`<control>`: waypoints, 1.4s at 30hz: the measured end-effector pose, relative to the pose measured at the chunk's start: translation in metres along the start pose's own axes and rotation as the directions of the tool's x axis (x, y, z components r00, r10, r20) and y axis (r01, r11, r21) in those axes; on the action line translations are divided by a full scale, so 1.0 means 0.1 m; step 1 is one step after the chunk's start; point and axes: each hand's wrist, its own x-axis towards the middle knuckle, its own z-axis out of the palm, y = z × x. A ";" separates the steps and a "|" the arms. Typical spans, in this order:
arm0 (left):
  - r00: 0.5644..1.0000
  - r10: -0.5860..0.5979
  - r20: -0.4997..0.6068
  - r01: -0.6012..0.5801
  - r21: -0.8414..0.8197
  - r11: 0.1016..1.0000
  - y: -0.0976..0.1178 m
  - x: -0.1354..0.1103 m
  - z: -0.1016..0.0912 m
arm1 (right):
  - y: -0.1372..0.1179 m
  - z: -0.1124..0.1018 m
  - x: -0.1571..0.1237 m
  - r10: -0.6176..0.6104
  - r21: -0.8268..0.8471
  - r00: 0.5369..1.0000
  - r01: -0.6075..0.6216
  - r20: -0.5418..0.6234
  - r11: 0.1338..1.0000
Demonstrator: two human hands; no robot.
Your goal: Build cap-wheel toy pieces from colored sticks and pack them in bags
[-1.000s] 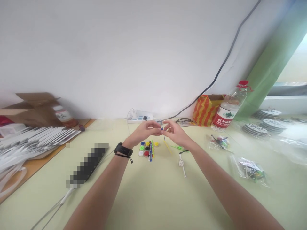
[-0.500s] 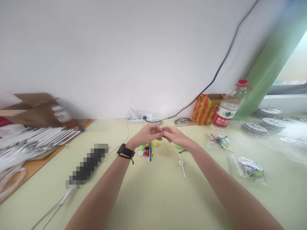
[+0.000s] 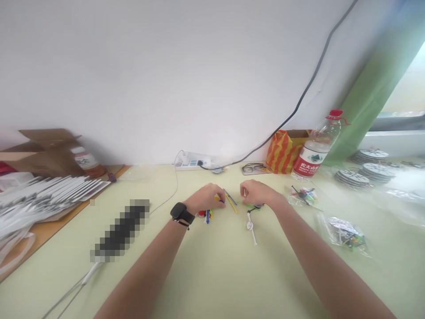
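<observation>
My left hand [image 3: 206,197], with a black watch on its wrist, is closed over a small group of coloured plastic parts. A small blue piece [image 3: 222,201] shows at its fingertips. Partly under this hand are a red round part [image 3: 201,213] and a blue stick [image 3: 207,216]. Between my hands, a yellow stick [image 3: 232,204] and another blue stick [image 3: 230,197] lie side by side on the table. My right hand [image 3: 257,192] is curled in a pinch; what it holds is too small to name. Below it lie a green-and-black part [image 3: 254,207] and a white jointed piece [image 3: 250,227].
Bagged coloured parts [image 3: 348,233] and a smaller bag [image 3: 303,195] lie to the right. A large water bottle [image 3: 310,153], a striped bag [image 3: 282,153], eyeglasses [image 3: 254,168] and a power strip [image 3: 194,163] line the back. Stacked discs [image 3: 353,178] stand far right, white packets [image 3: 59,195] left.
My hands have come apart, left hand moving down over the coloured parts and right hand moving right. A blue stick now lies beside the yellow one.
</observation>
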 end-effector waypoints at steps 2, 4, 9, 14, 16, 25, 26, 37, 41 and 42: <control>0.999 0.008 -0.040 -0.007 0.040 0.999 -0.03 -0.01 -0.01 | 0.03 -0.02 -0.01 0.023 -0.019 1.000 -0.023 0.020 1.000; 0.998 0.013 -0.063 -0.010 0.055 0.998 -0.07 -0.02 -0.04 | 0.04 -0.04 -0.01 0.026 -0.022 0.999 -0.025 0.032 0.999; 0.999 -0.019 -0.036 0.020 0.024 1.000 -0.16 -0.02 -0.09 | 0.04 -0.13 -0.01 -0.012 0.015 0.999 0.012 0.036 1.000; 0.999 0.002 -0.050 -0.002 0.011 1.000 -0.14 0.01 -0.05 | -0.02 -0.23 -0.05 -0.037 0.258 0.995 0.013 0.091 0.966; 0.995 0.016 -0.096 -0.015 0.003 1.000 -0.08 0.02 -0.05 | -0.06 -0.24 -0.07 -0.032 0.411 0.994 -0.012 0.101 0.912; 0.957 -0.004 -0.289 -0.134 -0.457 0.879 0.21 0.10 -0.11 | -0.19 -0.06 0.05 -0.139 0.896 0.988 0.118 -0.063 0.428; 0.950 -0.026 -0.312 -0.131 -0.470 0.873 0.22 0.10 -0.10 | -0.22 -0.04 0.07 -0.134 0.914 0.989 0.113 -0.065 0.390; 0.916 0.060 -0.397 -0.256 -0.462 0.849 0.28 0.09 -0.13 | -0.35 0.01 0.04 -0.157 0.931 0.985 0.126 -0.076 0.342; 0.935 0.116 -0.335 -0.236 -0.343 0.909 0.33 0.04 -0.21 | -0.36 -0.01 0.01 -0.172 0.892 0.983 0.129 -0.059 0.433; 0.939 0.121 -0.323 -0.226 -0.310 0.924 0.35 0.03 -0.22 | -0.37 0.00 0.00 -0.172 0.883 0.984 0.129 -0.056 0.451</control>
